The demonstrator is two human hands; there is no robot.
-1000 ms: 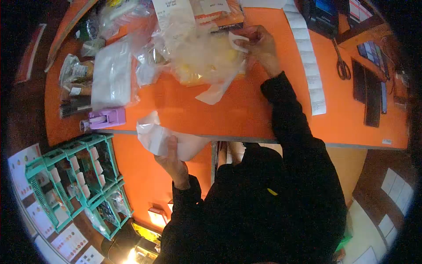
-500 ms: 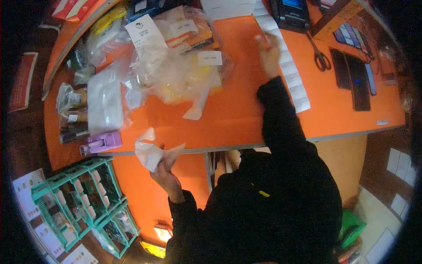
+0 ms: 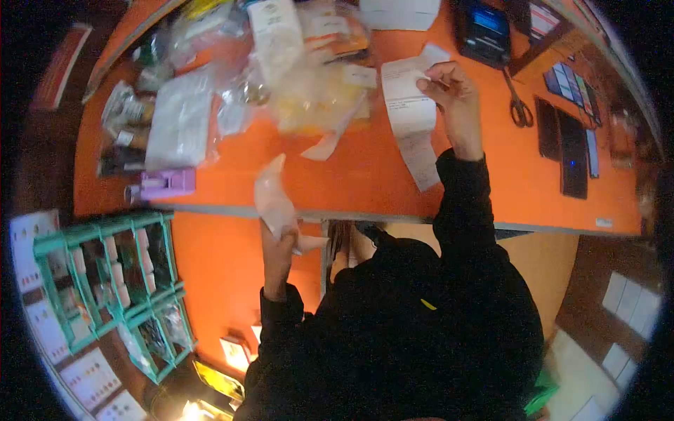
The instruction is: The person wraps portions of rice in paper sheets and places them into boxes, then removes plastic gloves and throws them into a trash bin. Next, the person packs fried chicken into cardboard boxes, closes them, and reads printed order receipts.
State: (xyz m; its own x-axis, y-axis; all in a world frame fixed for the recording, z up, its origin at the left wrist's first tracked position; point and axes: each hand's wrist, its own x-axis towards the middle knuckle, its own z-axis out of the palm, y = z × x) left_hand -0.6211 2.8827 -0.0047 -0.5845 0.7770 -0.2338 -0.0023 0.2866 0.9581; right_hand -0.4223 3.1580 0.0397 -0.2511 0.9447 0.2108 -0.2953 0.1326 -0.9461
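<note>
My right hand [image 3: 451,90] pinches the long printed receipt strip [image 3: 408,105] near its upper end, over the orange table [image 3: 351,184]. At the table's front edge, my left hand [image 3: 278,245] is closed on a crumpled white paper [image 3: 274,200]. Between and beyond the hands lies a clear plastic bag with yellow contents [image 3: 309,105], with a small white label [image 3: 359,76] on it. A white receipt [image 3: 275,36] rests on the bags behind, slightly blurred.
Left on the table are a stack of clear bags [image 3: 179,119] and a purple tape dispenser [image 3: 167,184]. A card terminal [image 3: 483,31], scissors [image 3: 518,105] and dark phones [image 3: 572,154] lie at the right. Teal baskets [image 3: 105,281] hang below left.
My right hand left the bag, moved right and took hold of the receipt strip, which has shifted left and bent. My left hand still holds the crumpled paper, now more upright.
</note>
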